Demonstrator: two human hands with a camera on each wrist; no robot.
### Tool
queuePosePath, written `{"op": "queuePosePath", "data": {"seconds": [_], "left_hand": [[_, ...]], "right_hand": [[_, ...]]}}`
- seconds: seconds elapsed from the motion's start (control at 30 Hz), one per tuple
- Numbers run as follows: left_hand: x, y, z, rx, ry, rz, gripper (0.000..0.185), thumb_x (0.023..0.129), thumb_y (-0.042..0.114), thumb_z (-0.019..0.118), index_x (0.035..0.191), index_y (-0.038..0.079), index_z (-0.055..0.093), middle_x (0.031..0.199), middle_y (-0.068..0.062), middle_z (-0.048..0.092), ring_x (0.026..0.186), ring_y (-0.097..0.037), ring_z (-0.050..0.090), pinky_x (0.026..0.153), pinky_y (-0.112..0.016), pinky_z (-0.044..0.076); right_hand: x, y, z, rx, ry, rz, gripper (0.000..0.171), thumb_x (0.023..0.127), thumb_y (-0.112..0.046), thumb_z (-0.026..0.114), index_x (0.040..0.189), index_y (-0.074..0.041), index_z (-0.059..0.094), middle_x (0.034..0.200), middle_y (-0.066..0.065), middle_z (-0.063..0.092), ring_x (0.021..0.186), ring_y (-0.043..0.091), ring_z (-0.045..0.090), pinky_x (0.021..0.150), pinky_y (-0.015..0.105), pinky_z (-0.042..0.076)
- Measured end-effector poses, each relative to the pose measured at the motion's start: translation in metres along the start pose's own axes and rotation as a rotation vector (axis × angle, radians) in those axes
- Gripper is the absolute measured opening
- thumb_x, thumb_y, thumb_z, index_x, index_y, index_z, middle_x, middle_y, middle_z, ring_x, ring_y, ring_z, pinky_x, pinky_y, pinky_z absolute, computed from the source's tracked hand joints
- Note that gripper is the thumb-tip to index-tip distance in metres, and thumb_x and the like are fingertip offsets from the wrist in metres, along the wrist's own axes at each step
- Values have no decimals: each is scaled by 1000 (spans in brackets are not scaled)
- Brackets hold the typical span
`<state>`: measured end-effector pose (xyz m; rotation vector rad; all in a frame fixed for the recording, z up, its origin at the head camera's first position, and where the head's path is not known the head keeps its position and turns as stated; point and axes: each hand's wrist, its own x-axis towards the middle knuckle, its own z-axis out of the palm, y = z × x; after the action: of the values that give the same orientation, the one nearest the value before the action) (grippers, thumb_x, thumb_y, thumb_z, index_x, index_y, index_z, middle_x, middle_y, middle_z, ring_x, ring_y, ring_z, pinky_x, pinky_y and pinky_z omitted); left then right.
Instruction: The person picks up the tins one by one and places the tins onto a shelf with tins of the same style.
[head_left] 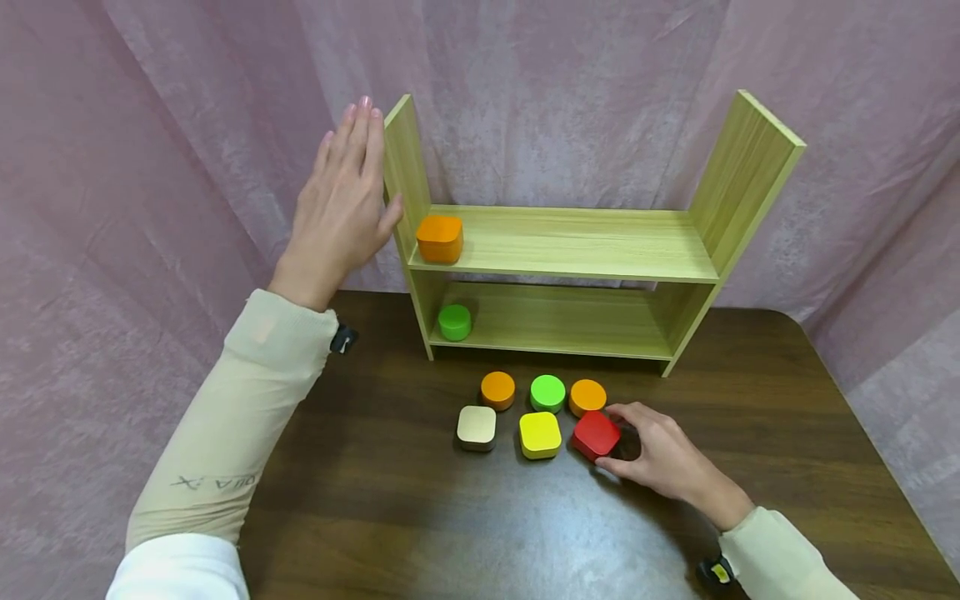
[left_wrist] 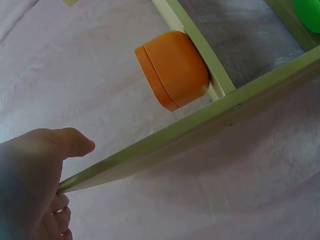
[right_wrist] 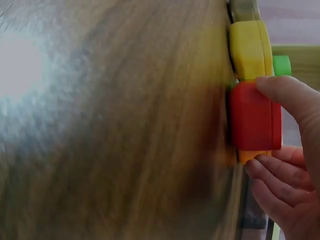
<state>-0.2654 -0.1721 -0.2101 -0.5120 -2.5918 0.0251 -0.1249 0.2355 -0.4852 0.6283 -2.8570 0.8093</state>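
My left hand (head_left: 341, 200) is raised with straight fingers at the upper left side panel of a light wooden two-tier shelf (head_left: 585, 242). In the left wrist view its thumb lies on one side of the panel edge and its fingers on the other. At the table, my right hand (head_left: 663, 454) holds a red rounded-square box (head_left: 597, 433) between thumb and fingertips. The right wrist view shows the thumb on one side of the red box (right_wrist: 252, 117) and fingertips at the opposite side. A yellow square box (head_left: 540, 435) sits just left of it, an orange round box (head_left: 588, 397) behind.
An orange square box (head_left: 440, 239) stands at the upper tier's left end; a green round box (head_left: 454, 322) is below it. On the dark wooden table (head_left: 360, 500) are a cream square box (head_left: 477, 427), another orange round box (head_left: 498, 390) and another green round box (head_left: 547, 392).
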Motion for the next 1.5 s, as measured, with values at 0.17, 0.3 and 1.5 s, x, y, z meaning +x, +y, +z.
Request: {"op": "queuePosePath", "data": {"seconds": [0.17,0.3,1.5], "left_hand": [[2,-2,2,-1,34,11,84,106,21,55,168,-3,3,179,-17,3,167,-34,8,136,-52,12],[2,-3,4,2,35,12,84,105,19,54,168,-3,3,179,-18,3,167,-34,8,136,-52,12],[1,-5,4,-9,20,10,86,106,19,56,168,-3,1,179,-18,1,167,-34,7,137,-51,11]], "right_hand": [[1,-2,7,-6,13,-4,70,76,-34,96,130,-2,67,121,9,73,100,21,72,87,42,65],[2,-4,10,-5,20,-6,67,76,-34,96,128,-2,67,117,7,73,95,18,70,83,38,66],[34,-12,-33,66,-65,-174,56,77,-15,90,128,-7,69,116,-2,75,100,14,71,89,41,65]]}}
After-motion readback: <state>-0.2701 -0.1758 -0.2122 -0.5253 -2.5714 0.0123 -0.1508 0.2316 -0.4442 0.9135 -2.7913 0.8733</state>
